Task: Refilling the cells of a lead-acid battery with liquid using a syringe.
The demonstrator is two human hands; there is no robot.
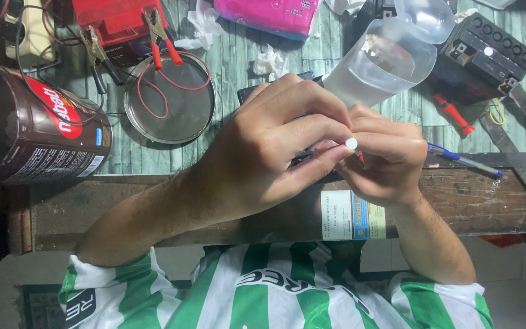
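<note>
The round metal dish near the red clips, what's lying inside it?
Inside the round metal dish lies a loop of thin red wire, running from a red-handled clip at its rim. Nothing else shows inside.

A large dark brown cylindrical tin (28,125) was seen lying on its side at the left, wrapped in a label with a red patch, white lettering and a small blue mark; a white panel of fine print was set near its lower rim. A pink soft plastic pack (269,15) was laid at the top edge, partly cut off by the frame. A rectangular label (353,216), white at the left with a blue and yellow band at the right, was fixed on the front of the wooden bench edge, just below the hands.
</note>
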